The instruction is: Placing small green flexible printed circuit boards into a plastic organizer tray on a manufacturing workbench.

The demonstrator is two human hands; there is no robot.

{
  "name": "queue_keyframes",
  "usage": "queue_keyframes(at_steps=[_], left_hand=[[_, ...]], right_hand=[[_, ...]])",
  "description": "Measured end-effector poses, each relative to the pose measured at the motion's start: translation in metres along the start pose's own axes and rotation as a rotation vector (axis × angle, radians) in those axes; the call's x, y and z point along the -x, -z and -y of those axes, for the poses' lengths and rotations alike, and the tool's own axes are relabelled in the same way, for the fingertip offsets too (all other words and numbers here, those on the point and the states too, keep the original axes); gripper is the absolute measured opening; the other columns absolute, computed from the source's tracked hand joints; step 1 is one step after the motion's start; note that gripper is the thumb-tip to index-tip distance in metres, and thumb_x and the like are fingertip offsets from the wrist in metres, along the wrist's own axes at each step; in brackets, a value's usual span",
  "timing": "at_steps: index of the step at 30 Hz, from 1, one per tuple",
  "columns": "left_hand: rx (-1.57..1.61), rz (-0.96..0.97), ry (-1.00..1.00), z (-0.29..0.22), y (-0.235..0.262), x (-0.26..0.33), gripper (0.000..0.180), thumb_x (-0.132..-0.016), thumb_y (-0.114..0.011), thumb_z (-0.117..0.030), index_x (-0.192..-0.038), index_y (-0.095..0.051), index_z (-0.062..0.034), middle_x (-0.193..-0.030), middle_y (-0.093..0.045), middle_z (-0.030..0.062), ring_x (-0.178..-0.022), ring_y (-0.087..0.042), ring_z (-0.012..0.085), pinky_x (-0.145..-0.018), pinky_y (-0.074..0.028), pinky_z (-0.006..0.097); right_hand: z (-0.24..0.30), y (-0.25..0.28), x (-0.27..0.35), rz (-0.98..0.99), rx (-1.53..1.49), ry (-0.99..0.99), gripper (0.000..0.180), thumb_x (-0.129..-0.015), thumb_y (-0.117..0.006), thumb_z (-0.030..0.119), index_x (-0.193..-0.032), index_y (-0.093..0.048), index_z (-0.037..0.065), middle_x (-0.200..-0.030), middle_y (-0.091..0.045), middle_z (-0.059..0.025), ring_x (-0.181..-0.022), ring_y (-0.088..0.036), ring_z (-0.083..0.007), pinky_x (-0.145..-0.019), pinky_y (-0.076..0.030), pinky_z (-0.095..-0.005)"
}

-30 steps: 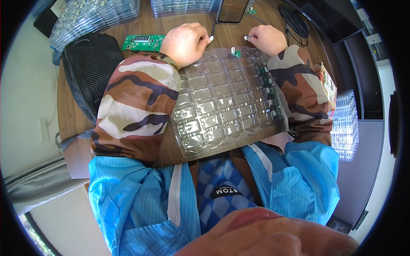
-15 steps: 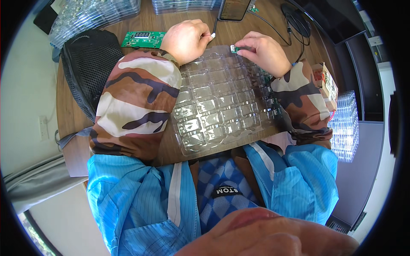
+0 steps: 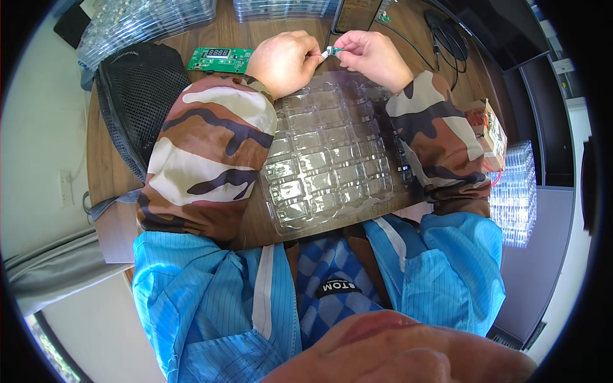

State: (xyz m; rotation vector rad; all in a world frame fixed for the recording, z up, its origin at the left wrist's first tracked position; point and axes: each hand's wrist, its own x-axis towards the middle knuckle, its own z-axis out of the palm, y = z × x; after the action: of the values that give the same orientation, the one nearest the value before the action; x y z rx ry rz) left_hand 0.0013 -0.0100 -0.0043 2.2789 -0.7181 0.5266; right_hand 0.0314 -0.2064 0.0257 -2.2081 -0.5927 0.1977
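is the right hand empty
No, the right hand pinches a small green circuit board close to the white plug in the left hand.

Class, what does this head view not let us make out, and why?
Head view:
Whether the white plug is seated in the small green board: too small.
Part of the clear tray's right side: hidden by the right sleeve.
The phone's top: cut off by the upper edge.

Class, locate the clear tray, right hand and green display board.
Clear tray (image 3: 348, 174): head view, a compartment.
Right hand (image 3: 379, 59): head view, its back.
Green display board (image 3: 219, 62): head view, below its display.
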Motion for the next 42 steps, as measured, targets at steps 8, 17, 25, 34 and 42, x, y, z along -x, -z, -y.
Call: queue_keyframes(at_steps=[8,17,25,34,42], left_hand=[[-0.001,-0.011,0.027,0.001,0.000,-0.001,0.013,-0.076,-0.061,-0.018,-0.077,-0.060,-0.0053,-0.079,-0.059,0.0104,-0.075,-0.057,0.0311,-0.064,-0.045,0.038],[-0.019,-0.023,0.023,-0.002,-0.002,0.001,0.013,-0.076,-0.061,-0.018,-0.076,-0.061,-0.0047,-0.078,-0.059,0.0106,-0.075,-0.057,0.0309,-0.064,-0.045,0.038],[-0.044,-0.026,0.017,-0.006,-0.002,-0.003,0.014,-0.077,-0.061,-0.019,-0.077,-0.062,-0.0048,-0.079,-0.060,0.0103,-0.075,-0.058,0.0306,-0.065,-0.046,0.038],[-0.052,0.008,0.053,-0.006,-0.001,-0.003,0.018,-0.078,-0.061,-0.023,-0.077,-0.063,-0.0051,-0.079,-0.061,0.0103,-0.074,-0.059,0.0301,-0.063,-0.046,0.037],[-0.031,0.002,-0.002,0.006,0.001,-0.002,0.015,-0.077,-0.064,-0.019,-0.078,-0.062,-0.0035,-0.078,-0.060,0.0121,-0.070,-0.058,0.0298,-0.061,-0.046,0.035]], right_hand=[[0.008,-0.007,0.001,-0.075,0.118,0.084,0.017,-0.072,-0.062,0.011,-0.087,-0.063,0.002,-0.072,-0.065,-0.0090,-0.063,-0.062,-0.0136,-0.059,-0.050,-0.0254],[0.018,-0.012,0.010,-0.111,0.248,0.198,0.016,-0.071,-0.061,0.008,-0.086,-0.063,0.001,-0.070,-0.064,-0.0105,-0.063,-0.063,-0.0161,-0.059,-0.050,-0.0266],[0.016,-0.010,0.013,-0.137,0.178,0.214,0.014,-0.072,-0.060,0.008,-0.082,-0.063,0.000,-0.070,-0.064,-0.0116,-0.062,-0.063,-0.0190,-0.060,-0.051,-0.0281],[0.032,0.047,0.117,-0.192,0.531,-0.026,0.022,-0.077,-0.064,0.024,-0.088,-0.059,0.005,-0.076,-0.061,-0.0106,-0.069,-0.061,-0.0255,-0.059,-0.048,-0.0341],[-0.008,0.090,0.297,-0.299,1.138,-0.772,0.028,-0.072,-0.065,0.019,-0.097,-0.059,0.005,-0.100,-0.057,-0.0131,-0.079,-0.060,-0.0331,-0.067,-0.049,-0.0393]])
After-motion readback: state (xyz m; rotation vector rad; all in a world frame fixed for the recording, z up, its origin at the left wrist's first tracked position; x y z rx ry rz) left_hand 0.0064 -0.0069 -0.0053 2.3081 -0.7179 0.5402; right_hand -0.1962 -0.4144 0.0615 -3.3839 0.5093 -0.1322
